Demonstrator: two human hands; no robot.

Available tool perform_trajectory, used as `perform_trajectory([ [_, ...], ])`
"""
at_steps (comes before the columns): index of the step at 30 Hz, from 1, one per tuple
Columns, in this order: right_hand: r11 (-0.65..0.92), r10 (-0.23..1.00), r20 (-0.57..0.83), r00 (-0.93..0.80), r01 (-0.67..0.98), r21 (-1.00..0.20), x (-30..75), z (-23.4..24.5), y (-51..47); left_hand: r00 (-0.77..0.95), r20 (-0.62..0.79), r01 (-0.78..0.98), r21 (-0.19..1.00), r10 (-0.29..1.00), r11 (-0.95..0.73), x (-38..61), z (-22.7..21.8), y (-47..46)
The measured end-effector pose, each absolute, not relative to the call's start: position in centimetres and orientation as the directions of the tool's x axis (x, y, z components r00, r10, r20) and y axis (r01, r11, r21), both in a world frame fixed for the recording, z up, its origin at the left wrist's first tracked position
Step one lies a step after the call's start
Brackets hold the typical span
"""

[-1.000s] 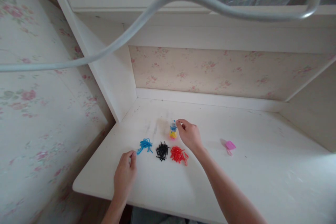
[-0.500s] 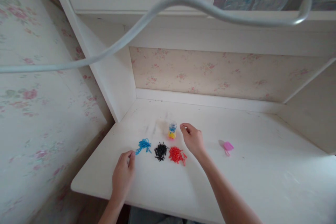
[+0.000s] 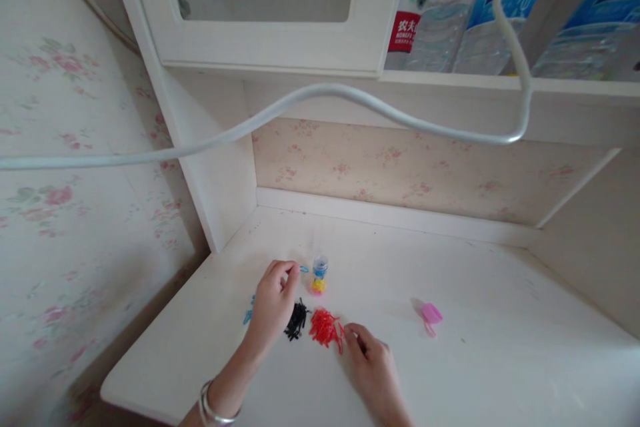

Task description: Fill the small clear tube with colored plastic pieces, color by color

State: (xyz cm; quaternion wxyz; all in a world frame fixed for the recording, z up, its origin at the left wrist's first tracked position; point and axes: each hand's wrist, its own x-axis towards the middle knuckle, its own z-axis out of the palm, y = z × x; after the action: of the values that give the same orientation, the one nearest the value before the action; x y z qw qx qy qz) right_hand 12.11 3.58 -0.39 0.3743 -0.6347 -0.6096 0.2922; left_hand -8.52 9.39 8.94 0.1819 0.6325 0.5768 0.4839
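With our left hand (image 3: 270,297) we pinch a thin blue loop (image 3: 304,269) between thumb and forefinger, its free end pointing toward a small, transparent, cylindrical jar (image 3: 319,277). The loop is just beside the jar's upper part; we cannot tell whether the two touch. The jar stands upright on the smooth white surface (image 3: 480,327), and through its wall we see blue at the upper part, yellow below it and pink at the bottom.

Our right hand (image 3: 374,363) is low over the surface, thumb and forefinger brought narrow at the right edge of a loose heap of thin red strands (image 3: 325,328). We cannot tell whether a strand is caught between those fingertips. Just left of the red heap we have a heap of short black strands (image 3: 299,319), partly covered by our left hand. Farther left, a heap of blue strands (image 3: 248,315) shows only in part behind that hand.

Around our left wrist we wear a shiny silver-coloured bangle (image 3: 205,407). Well to the right of the heaps, we see a small, flat pink piece with a thin pink loop (image 3: 431,313) lying on the surface.
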Motion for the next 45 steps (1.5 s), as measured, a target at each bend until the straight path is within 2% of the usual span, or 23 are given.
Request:
perform_trajectory([
  [5,0.038,0.994,0.092,0.065,0.574,-0.818,12.3,-0.6,3.9,-0.049,0.471,0.615,0.709,0.881,-0.345,-6.2,9.9,12.5],
  [12,0.081,0.992,0.119,0.032,0.563,-0.822,12.4,-0.6,3.8,-0.026,0.441,0.734,0.618,0.897,-0.282,-4.9,9.6,13.2],
  [23,0.08,0.991,0.126,0.039,0.584,-0.808,12.5,-0.8,3.8,-0.012,0.427,0.745,0.607,0.904,-0.277,-5.1,9.2,12.5],
  [31,0.049,0.997,0.074,0.018,0.591,-0.805,12.5,-0.3,3.5,-0.078,0.476,0.678,0.67,0.876,-0.303,-6.7,9.4,10.9],
  [34,0.049,0.997,0.077,0.021,0.608,-0.792,12.6,-0.4,3.5,-0.125,0.423,0.68,0.695,0.898,-0.233,-9.0,7.8,8.6],
  [38,0.047,0.997,0.078,0.021,0.641,-0.766,12.4,-0.5,3.5,-0.196,0.345,0.727,0.679,0.918,-0.1,-13.3,3.6,5.0],
  [42,0.094,0.995,0.098,-0.035,0.706,-0.702,10.4,0.5,2.9,-0.264,0.259,0.796,0.602,0.929,0.059,-16.9,0.4,2.4],
  [45,0.159,0.987,0.089,-0.132,0.788,-0.595,7.1,2.1,2.4,-0.291,0.195,0.854,0.494,0.937,0.162,-17.5,0.0,1.7],
])
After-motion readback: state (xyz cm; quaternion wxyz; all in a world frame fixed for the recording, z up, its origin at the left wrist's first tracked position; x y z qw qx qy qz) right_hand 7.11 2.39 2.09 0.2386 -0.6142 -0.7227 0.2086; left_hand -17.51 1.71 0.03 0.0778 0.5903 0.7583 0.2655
